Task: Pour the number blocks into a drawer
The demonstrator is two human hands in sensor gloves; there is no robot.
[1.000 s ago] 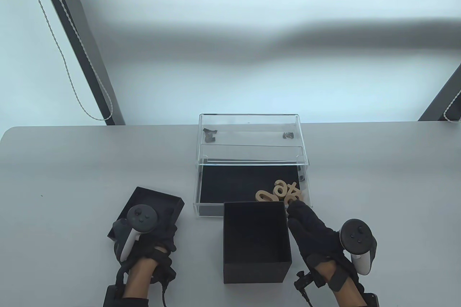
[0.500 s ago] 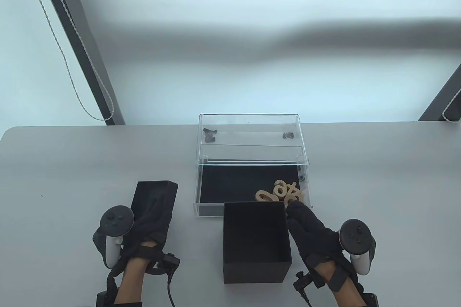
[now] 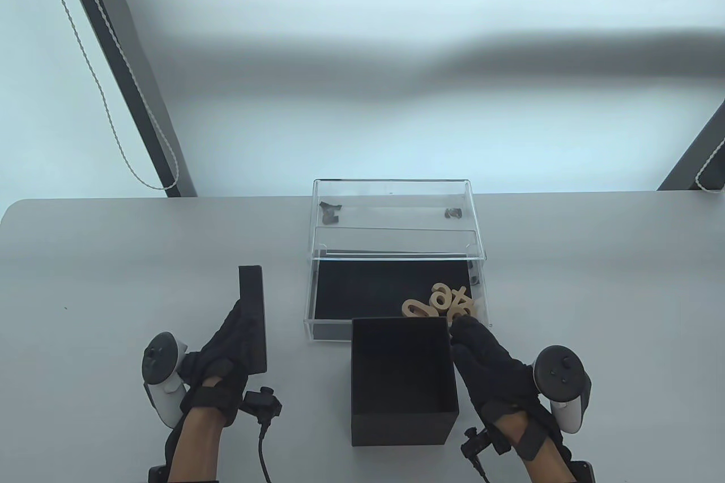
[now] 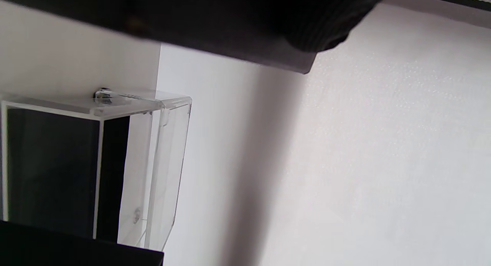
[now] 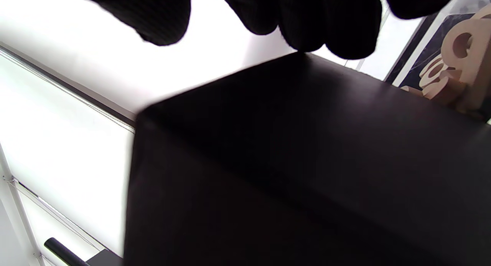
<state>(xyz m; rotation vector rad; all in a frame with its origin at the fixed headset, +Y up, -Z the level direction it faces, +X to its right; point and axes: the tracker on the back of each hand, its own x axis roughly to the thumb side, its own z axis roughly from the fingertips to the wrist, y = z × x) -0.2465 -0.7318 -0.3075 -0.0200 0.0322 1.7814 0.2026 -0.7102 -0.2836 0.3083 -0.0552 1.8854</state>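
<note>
A clear acrylic drawer point(image 3: 311, 302) with a black lining stands pulled out of its clear case point(image 3: 391, 205). Several wooden number blocks point(image 3: 439, 304) lie in its front right corner; they also show in the right wrist view point(image 5: 460, 58). An open black box point(image 3: 403, 381) stands upright just in front of the drawer. My right hand point(image 3: 487, 361) lies along the box's right side, fingers spread at its far right corner point(image 5: 303, 55). My left hand point(image 3: 226, 347) grips the black lid point(image 3: 252, 307), turned up on its edge, left of the drawer.
The grey table point(image 3: 595, 290) runs wide on both sides. A dark frame bar with a beaded cord point(image 3: 141, 126) stands behind the table's far left edge. The drawer's case also shows in the left wrist view point(image 4: 165, 143).
My left hand has rolled to the left and turned the lid from lying flat up onto its edge. The right hand, the box and the blocks have not moved.
</note>
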